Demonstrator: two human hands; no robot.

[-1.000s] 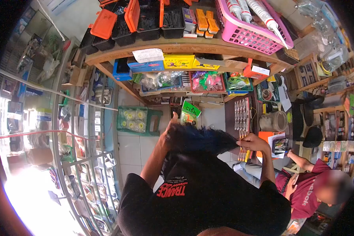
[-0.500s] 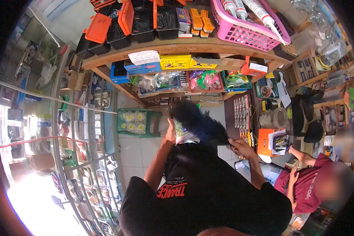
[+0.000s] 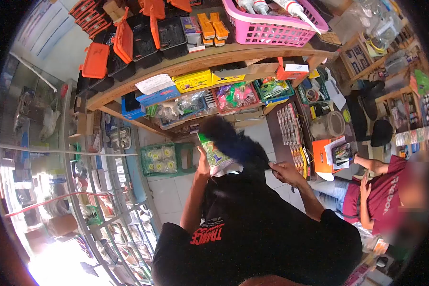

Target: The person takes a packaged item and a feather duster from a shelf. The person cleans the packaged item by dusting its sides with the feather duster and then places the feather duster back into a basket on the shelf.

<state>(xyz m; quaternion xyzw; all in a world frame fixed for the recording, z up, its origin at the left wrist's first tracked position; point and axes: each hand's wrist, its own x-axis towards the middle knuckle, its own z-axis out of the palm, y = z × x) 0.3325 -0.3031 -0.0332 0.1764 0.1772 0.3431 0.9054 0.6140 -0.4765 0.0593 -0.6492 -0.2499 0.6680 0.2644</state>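
– While the dark feather duster [image 3: 238, 145] was held out in front of the black shirt [image 3: 267, 229], which hand was it gripped by?

– Right hand [image 3: 286, 173], for sure. Its fingers were curled closed around the thin end, and the plume was angled forward and to the left, so the fluffy part was left between the two hands, a bit farther out.

– OK, and the left hand [image 3: 203, 164]?

– It was placed right at the left edge of a green-topped packet [image 3: 218, 159], thumb pointed up. Most of the other fingers were hidden, so how far it was closed, or whether the packet was actually gripped, couldn't be told.

– Was the packet touched by the duster?

– Can't be confirmed tbh. Part of the packet was covered by the plume from this angle, that's all.

– Anything else around?

– A green basket [image 3: 177, 159] was parked left of the left hand, a pink basket [image 3: 271, 32] was perched on the wooden shelf [image 3: 209, 61], and a person in a maroon shirt [image 3: 360, 200] could be seen off to the right.
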